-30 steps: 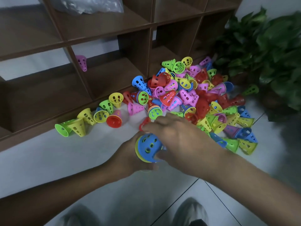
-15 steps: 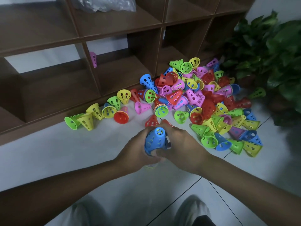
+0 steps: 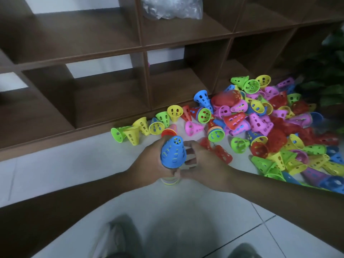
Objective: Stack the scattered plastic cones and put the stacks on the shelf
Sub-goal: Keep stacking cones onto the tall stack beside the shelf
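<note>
The stack of cones (image 3: 173, 155), topped by a blue cone, is now standing upright between the two hands, where a second ago it was lying tipped with its open mouth toward the camera. The left hand (image 3: 150, 161) is wrapping its fingers round the stack's left side and the right hand (image 3: 202, 164) is closing on the right and lower edge (striped rims of other colours are peeking out underneath). The view is also swinging left and up toward the shelf (image 3: 111, 101), whose low compartments are filling more of the frame than before, so the stack is probably being judged finished and readied for shelving. The loose pile of cones (image 3: 260, 123) is lying on the floor (image 3: 55, 175) just right of the hands, mostly unstacked, so most of the task is remaining.
</note>
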A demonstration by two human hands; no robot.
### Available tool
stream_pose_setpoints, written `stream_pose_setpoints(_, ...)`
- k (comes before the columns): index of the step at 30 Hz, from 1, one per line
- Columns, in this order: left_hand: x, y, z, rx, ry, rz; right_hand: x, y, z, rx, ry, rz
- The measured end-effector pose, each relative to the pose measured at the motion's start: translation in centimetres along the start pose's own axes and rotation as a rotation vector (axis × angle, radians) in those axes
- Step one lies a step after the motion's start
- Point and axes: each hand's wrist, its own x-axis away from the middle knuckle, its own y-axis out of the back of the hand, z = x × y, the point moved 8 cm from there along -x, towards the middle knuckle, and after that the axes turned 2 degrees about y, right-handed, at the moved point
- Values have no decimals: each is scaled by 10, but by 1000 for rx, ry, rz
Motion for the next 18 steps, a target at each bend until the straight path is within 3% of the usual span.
stream_pose_setpoints(11, 13, 129, 43, -219, 127, -233, -57, -41, -1, 113, -33, 109)
stream_pose_setpoints(18, 21, 224, 84, -162, 213, -428, -128, -60, -15, 209, -22, 109)
